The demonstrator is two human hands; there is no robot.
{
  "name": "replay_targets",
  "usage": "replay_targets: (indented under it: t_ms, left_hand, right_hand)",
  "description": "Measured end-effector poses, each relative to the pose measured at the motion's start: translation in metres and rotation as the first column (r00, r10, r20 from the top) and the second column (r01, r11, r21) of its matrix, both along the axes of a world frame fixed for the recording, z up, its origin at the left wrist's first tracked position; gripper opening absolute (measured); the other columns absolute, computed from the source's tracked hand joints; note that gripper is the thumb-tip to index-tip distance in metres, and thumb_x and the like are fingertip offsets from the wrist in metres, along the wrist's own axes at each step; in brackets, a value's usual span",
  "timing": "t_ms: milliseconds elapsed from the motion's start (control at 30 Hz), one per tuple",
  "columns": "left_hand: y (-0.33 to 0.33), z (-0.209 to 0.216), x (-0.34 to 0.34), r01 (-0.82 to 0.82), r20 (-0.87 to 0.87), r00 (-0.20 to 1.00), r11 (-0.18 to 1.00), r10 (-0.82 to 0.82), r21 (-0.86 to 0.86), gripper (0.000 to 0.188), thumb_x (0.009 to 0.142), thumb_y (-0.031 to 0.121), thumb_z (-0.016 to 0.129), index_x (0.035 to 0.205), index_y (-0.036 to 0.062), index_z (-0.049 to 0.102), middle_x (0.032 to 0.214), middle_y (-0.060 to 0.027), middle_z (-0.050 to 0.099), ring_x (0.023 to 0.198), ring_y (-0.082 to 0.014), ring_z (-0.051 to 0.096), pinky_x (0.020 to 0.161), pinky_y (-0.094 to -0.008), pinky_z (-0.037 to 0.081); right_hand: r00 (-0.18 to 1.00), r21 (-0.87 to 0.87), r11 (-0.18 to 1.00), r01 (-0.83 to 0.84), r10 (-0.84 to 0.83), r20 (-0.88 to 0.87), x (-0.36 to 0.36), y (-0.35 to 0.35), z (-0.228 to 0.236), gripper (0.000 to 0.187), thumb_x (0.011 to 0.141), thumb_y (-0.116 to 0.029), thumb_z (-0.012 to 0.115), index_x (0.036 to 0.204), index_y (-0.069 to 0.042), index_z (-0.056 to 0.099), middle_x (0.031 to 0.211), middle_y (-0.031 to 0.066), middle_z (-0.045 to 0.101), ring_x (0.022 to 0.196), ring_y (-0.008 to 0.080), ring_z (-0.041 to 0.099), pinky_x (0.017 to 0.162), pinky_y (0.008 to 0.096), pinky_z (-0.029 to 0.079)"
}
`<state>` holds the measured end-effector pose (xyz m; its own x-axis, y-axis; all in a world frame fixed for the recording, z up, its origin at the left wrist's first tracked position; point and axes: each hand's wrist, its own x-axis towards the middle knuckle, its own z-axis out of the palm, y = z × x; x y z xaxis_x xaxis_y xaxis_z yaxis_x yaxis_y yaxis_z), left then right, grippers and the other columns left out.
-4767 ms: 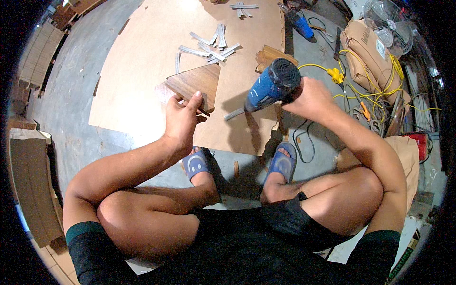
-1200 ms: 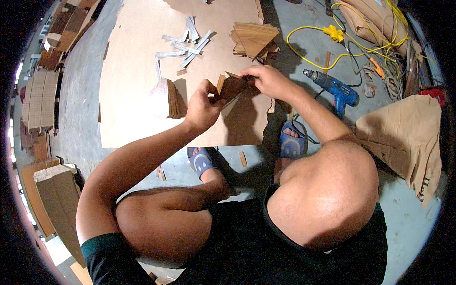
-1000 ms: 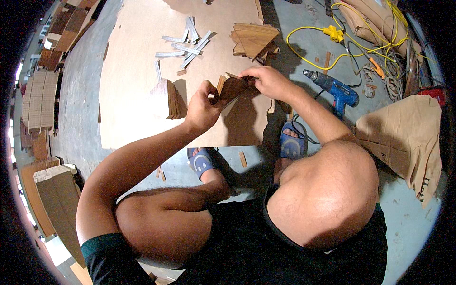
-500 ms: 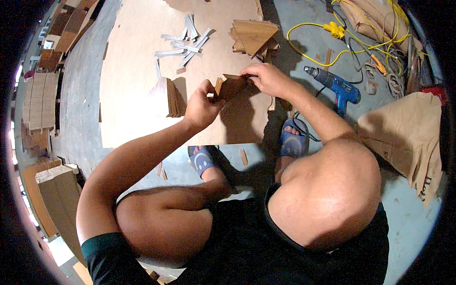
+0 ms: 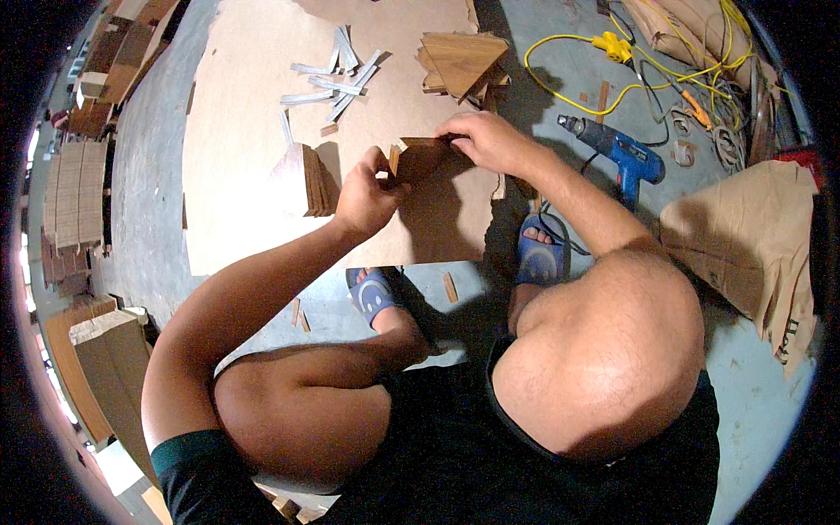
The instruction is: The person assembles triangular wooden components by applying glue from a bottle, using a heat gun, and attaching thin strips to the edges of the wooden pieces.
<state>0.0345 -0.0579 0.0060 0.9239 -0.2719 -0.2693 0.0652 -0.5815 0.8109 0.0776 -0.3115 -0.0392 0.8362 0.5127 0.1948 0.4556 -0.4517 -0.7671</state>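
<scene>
Between my two hands is a stack of brown wooden pieces (image 5: 418, 156), held over a pale plywood sheet (image 5: 241, 223). My left hand (image 5: 369, 194) closes its fingers on the stack's left end. At the far right end, my right hand (image 5: 477, 138) pinches the same stack, its fingertips partly in shadow. Just left of my left hand a stack of wooden pieces (image 5: 311, 181) stands on the sheet. Beyond my hands lie several loose grey metal strips (image 5: 339, 86) and a small wood offcut (image 5: 329, 129). A pile of triangular wooden pieces (image 5: 462, 63) sits farther right.
A blue heat gun or drill-like tool (image 5: 619, 153) lies on the floor to the right. Yellow cable (image 5: 560, 105) and a yellow connector (image 5: 612, 46) are beyond it. A brown paper sack (image 5: 739, 236) rests at right; cardboard stacks (image 5: 77, 194) stand at left.
My hands keep their grip on the wooden stack, which has shifted slightly left and turned a little. The rest of the scene moves only slightly with the view.
</scene>
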Motion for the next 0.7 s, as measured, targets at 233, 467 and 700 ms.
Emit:
replay_targets:
  t_ms: [233, 467, 700]
  left_hand:
    - [0.007, -0.013, 0.003, 0.047, 0.047, 0.998, 0.999, -0.047, -0.005, 0.032, 0.083, -0.001, 0.074, 0.105, -0.0018, 0.051, 0.109, -0.0186, 0.068, 0.102, -0.0230, 0.069, 0.082, -0.0343, 0.058]
    - [0.013, -0.023, 0.003, 0.071, 0.141, 0.987, 0.997, -0.077, 0.041, 0.033, 0.083, -0.001, 0.073, 0.106, -0.0023, 0.050, 0.105, -0.0192, 0.069, 0.098, -0.0235, 0.071, 0.080, -0.0354, 0.058]
    - [0.009, -0.020, -0.001, 0.051, 0.048, 0.997, 0.990, -0.058, 0.131, 0.036, 0.076, 0.000, 0.074, 0.105, 0.0072, 0.054, 0.098, -0.0157, 0.069, 0.099, -0.0251, 0.071, 0.082, -0.0387, 0.056]
  right_hand:
    - [1.000, 0.015, 1.000, -0.016, 0.016, -0.001, 0.001, -0.001, 0.001, 0.026, 0.085, -0.002, 0.066, 0.110, -0.004, 0.070, 0.109, 0.0174, 0.070, 0.106, 0.0371, 0.066, 0.093, 0.0440, 0.052]
    - [0.999, -0.039, 0.999, -0.006, 0.005, -0.043, 0.001, 0.001, 0.010, 0.025, 0.086, -0.005, 0.066, 0.110, -0.004, 0.070, 0.107, 0.0176, 0.071, 0.105, 0.0362, 0.067, 0.092, 0.0439, 0.053]
    - [0.994, -0.072, 0.997, 0.019, -0.026, -0.102, -0.007, -0.003, 0.022, 0.025, 0.089, -0.006, 0.064, 0.113, -0.003, 0.070, 0.112, 0.0178, 0.070, 0.109, 0.0348, 0.065, 0.097, 0.0418, 0.050]
